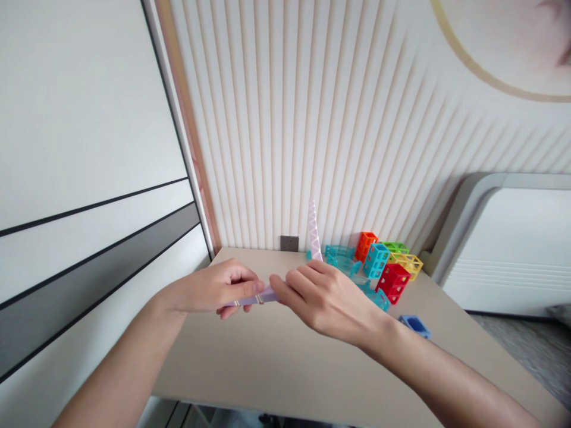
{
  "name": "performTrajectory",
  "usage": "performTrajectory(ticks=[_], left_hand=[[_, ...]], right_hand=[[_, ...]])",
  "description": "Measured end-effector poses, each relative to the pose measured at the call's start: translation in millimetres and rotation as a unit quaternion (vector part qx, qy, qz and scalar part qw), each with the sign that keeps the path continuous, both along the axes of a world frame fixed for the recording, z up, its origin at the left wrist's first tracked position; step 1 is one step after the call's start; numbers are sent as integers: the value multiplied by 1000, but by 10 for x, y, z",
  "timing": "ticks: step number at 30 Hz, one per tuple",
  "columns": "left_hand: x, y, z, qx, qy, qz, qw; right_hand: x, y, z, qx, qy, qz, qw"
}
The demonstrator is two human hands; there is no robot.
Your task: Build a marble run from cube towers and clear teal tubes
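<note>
Between my two hands is a narrow lilac strip [266, 295] with pale line markings, held above the table. My left hand [218, 288] pinches its left part, thumb on top and fingers beneath. The fingers of my right hand [328, 297] close on it at the right and hide part of it. Behind the right hand, a tapering lilac length [314, 232] with a white zigzag pattern stands up against the wall. It looks like the same strip, but the hand covers where they would join.
Teal see-through track pieces [341, 258] lie at the back of the table [267, 368]. Beside them stand red [393, 283], light blue [375, 260], orange [366, 245], green and yellow lattice blocks. A blue block [414, 326] lies nearer. A wall socket [289, 243] sits behind; a white cabinet [89, 119] borders the left.
</note>
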State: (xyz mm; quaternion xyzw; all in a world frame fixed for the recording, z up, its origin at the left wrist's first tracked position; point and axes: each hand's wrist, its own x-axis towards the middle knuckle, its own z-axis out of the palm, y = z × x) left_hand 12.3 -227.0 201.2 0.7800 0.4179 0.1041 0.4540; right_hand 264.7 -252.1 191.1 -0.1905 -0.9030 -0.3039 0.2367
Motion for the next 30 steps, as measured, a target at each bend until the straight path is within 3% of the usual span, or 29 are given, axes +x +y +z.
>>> performTrajectory(ticks=[3, 5, 8, 11, 18, 23, 30], left_hand=[[-15, -10, -70, 18, 22, -38, 999], [26, -61, -119, 98, 38, -31, 994], [109, -152, -208, 250, 75, 11, 965], [113, -189, -298, 311, 74, 35, 947], [-178, -127, -425, 257, -16, 15, 966], [-281, -180, -381, 214, -67, -55, 973], [-62, -365, -294, 118, -141, -56, 981]], right_hand=[[-54, 38, -102, 49, -12, 21, 998], [-88, 70, -170, 55, -19, 17, 998], [-109, 122, -237, 46, -27, 3, 999], [-63, 170, -237, 12, -3, 23, 1000], [79, 196, -105, -176, 132, 122, 968], [53, 204, -46, -193, 146, 144, 959], [-88, 134, -51, -202, 116, 90, 968]])
